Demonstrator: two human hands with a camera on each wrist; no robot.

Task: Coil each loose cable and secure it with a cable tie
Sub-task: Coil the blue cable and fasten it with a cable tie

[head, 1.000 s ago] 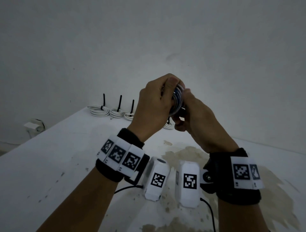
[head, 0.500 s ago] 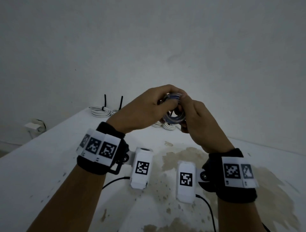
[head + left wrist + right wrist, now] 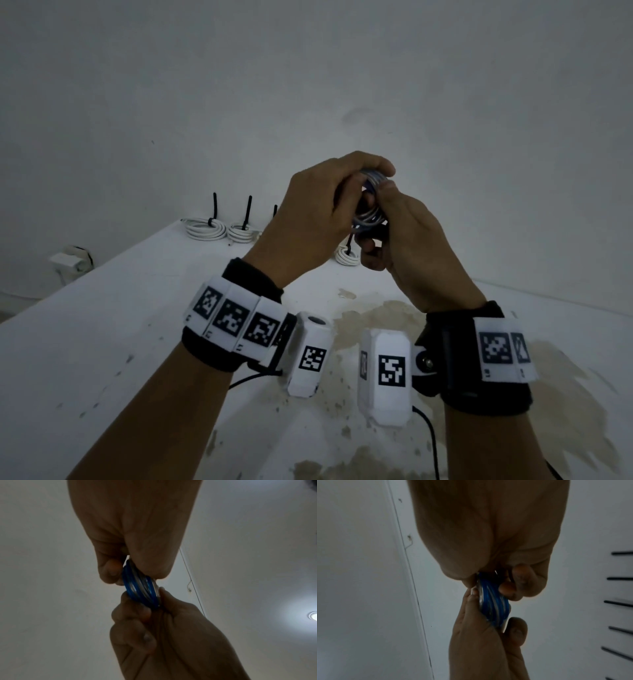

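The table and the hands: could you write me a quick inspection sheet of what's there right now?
Surface: white table, with brownish stains beneath the wrists.
Job's things: blue and clear coiled cable held up in the air between both hands; no tie visible on it.
Clutter: nothing seen.
Grippers: left hand grips the coil from above; right hand pinches it from below, fingers curled.
Cables: white tied coils sit at the table's far edge, black tie tails sticking up; thin black leads run from the wrist cameras.
Surroundings: plain white wall; a white box low on the left.
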